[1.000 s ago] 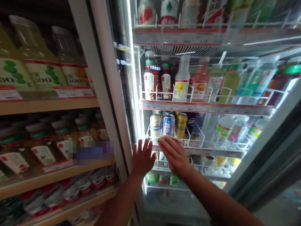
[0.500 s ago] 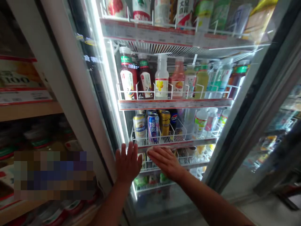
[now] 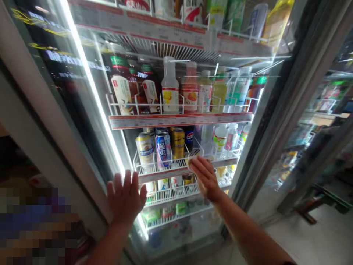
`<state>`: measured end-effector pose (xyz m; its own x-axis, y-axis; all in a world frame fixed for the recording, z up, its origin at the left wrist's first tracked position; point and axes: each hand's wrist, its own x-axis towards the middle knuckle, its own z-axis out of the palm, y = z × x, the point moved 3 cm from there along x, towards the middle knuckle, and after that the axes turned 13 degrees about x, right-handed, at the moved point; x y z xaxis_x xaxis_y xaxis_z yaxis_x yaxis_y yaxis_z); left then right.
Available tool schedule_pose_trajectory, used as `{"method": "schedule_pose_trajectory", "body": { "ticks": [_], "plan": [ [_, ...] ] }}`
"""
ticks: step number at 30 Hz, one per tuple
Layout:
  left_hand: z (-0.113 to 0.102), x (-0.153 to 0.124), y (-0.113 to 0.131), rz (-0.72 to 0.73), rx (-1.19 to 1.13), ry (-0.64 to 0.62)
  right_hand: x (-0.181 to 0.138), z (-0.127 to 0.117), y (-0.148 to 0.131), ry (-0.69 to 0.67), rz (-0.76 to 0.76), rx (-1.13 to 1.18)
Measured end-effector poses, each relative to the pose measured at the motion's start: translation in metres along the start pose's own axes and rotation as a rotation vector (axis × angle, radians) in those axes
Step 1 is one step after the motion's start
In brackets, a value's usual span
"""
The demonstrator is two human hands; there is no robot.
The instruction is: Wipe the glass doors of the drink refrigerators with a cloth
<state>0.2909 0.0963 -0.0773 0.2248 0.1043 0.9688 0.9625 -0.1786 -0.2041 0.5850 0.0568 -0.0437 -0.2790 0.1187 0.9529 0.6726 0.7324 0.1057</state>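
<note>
I face a lit drinks fridge with a glass door [image 3: 91, 121]. My left hand [image 3: 125, 198] lies flat on the glass near the door's left edge, fingers spread and holding nothing. My right hand [image 3: 204, 178] presses flat on the glass in front of the can shelf, with a small white cloth [image 3: 190, 162] showing under its fingertips. Behind the glass, cans [image 3: 162, 149] stand on a wire shelf just above my hands. Bottles [image 3: 169, 88] fill the shelf above, over a red price rail [image 3: 179, 119].
The door's dark frame [image 3: 278, 121] runs diagonally on the right, with another fridge section [image 3: 325, 110] beyond it. Grey floor [image 3: 311, 239] shows at lower right. Lower wire shelves [image 3: 171, 195] hold small cups and packs.
My view has swung right, so the open shelves on the left have dropped out of view. My right hand with the cloth has slid right along the glass, and my hands are further apart.
</note>
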Motion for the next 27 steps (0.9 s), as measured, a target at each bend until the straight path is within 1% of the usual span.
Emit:
{"method": "schedule_pose_trajectory", "body": {
  "ticks": [2, 4, 6, 8, 10, 12, 14, 15, 17, 19, 21, 23, 25, 27],
  "plan": [
    [0.001, 0.000, -0.001, -0.007, -0.007, 0.001, 0.009, -0.010, 0.011, 0.116, 0.048, -0.022],
    [0.000, 0.001, -0.001, -0.005, -0.006, 0.008, 0.004, -0.014, 0.017, 0.195, 0.070, -0.038],
    [0.000, 0.003, 0.000, 0.005, -0.009, 0.027, -0.013, -0.012, 0.018, 0.215, 0.080, -0.064],
    [-0.001, 0.005, 0.000, 0.017, -0.008, 0.036, -0.033, -0.009, 0.018, 0.195, 0.104, -0.099],
    [-0.002, 0.007, 0.001, 0.014, -0.009, 0.031, -0.042, -0.013, 0.023, 0.161, 0.115, -0.110],
    [-0.002, 0.007, 0.000, -0.011, -0.022, 0.007, -0.034, -0.026, 0.034, 0.191, 0.114, -0.125],
    [-0.001, 0.005, 0.000, -0.045, -0.046, -0.022, -0.019, -0.045, 0.048, 0.319, 0.120, -0.163],
    [-0.001, 0.003, -0.001, -0.061, -0.057, -0.037, -0.012, -0.053, 0.055, 0.367, 0.159, -0.186],
    [0.002, 0.000, -0.002, -0.085, -0.071, -0.070, -0.011, -0.062, 0.063, 0.436, 0.202, -0.222],
    [0.004, -0.002, -0.004, -0.083, -0.058, -0.055, -0.026, -0.061, 0.063, 0.432, 0.226, -0.250],
    [0.005, -0.001, -0.004, -0.045, -0.024, 0.020, -0.049, -0.056, 0.062, 0.372, 0.243, -0.283],
    [0.006, 0.001, -0.005, -0.007, 0.003, 0.085, -0.066, -0.057, 0.065, 0.333, 0.214, -0.303],
    [0.007, 0.004, -0.006, 0.007, 0.003, 0.091, -0.063, -0.069, 0.077, 0.331, 0.195, -0.319],
    [0.006, 0.005, -0.007, 0.001, 0.002, 0.069, -0.046, -0.092, 0.095, 0.383, 0.183, -0.320]
  ]
}}
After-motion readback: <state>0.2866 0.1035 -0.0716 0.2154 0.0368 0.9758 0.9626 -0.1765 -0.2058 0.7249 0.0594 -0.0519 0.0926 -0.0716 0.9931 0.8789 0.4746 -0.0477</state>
